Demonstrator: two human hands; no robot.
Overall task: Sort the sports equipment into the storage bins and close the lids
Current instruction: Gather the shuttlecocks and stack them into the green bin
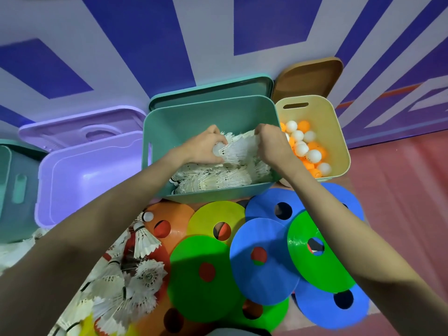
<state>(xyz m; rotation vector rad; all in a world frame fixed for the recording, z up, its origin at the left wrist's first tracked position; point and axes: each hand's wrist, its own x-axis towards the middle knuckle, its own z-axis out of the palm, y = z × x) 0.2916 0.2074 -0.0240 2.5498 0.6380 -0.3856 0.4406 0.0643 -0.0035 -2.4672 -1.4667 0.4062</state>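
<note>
Both hands reach into the teal bin (pixel 169 112) in the middle. My left hand (pixel 206 147) and my right hand (pixel 271 144) each grip a bunch of white shuttlecocks (pixel 238 149) above the pile of shuttlecocks (pixel 218 179) lying in that bin. To its right the cream bin (pixel 332 127) holds white and orange ping-pong balls (pixel 306 147). More loose shuttlecocks (pixel 135 270) lie on the floor at the lower left. Flat disc cones (pixel 261 260) in blue, green, yellow and orange overlap on the floor in front of the bins.
A purple bin (pixel 80 180) stands left of the teal one, its purple lid (pixel 80 128) leaning behind it. A teal lid (pixel 213 90) and a brown lid (pixel 310 76) lean on the wall. Another teal bin (pixel 14 190) sits at the far left.
</note>
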